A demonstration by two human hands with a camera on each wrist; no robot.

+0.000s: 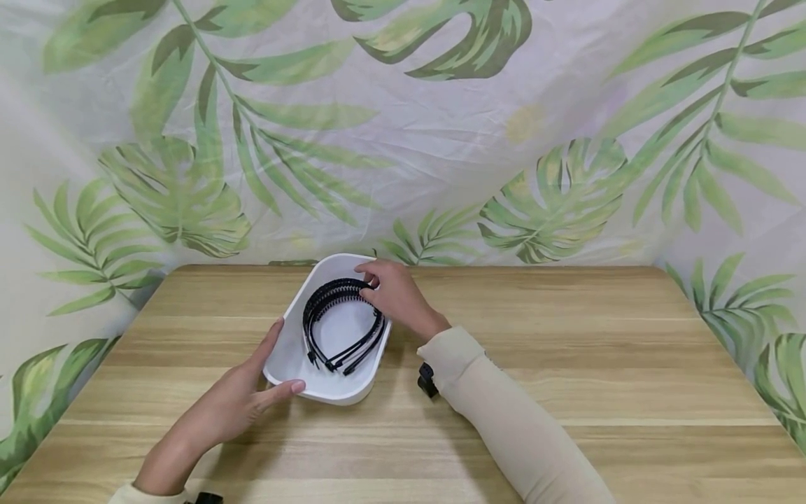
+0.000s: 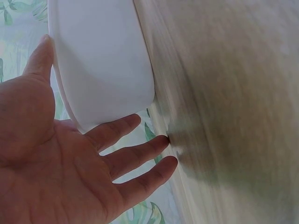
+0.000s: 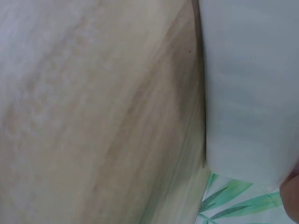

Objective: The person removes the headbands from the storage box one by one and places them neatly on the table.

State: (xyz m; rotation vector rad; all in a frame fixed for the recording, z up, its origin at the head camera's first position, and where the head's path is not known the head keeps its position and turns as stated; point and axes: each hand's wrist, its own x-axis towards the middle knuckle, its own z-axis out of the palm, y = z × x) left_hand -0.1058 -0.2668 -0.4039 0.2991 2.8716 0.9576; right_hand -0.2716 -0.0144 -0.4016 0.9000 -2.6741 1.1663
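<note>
A white plastic bin (image 1: 283, 360) sits on the table, slightly turned, in the head view. Inside it lies a bundle of several black headbands (image 1: 311, 311) with toothed inner edges, their ends towards the near side. My left hand (image 1: 242, 392) supports the bin's near left corner, thumb on the rim; in the left wrist view the hand (image 2: 70, 158) has its fingers spread along the outer wall. My right hand (image 1: 399, 294) reaches over the far right rim and pinches the headbands' curved part between thumb and fingers. Only a bit of that hand (image 3: 292, 198) shows in the right wrist view.
The bin stands on a wood-grain table (image 1: 567, 350), near its back edge. Behind the table hangs a leaf-patterned cloth (image 1: 441, 140), which also runs along both sides. A black wrist device (image 1: 427, 380) shows at the right cuff.
</note>
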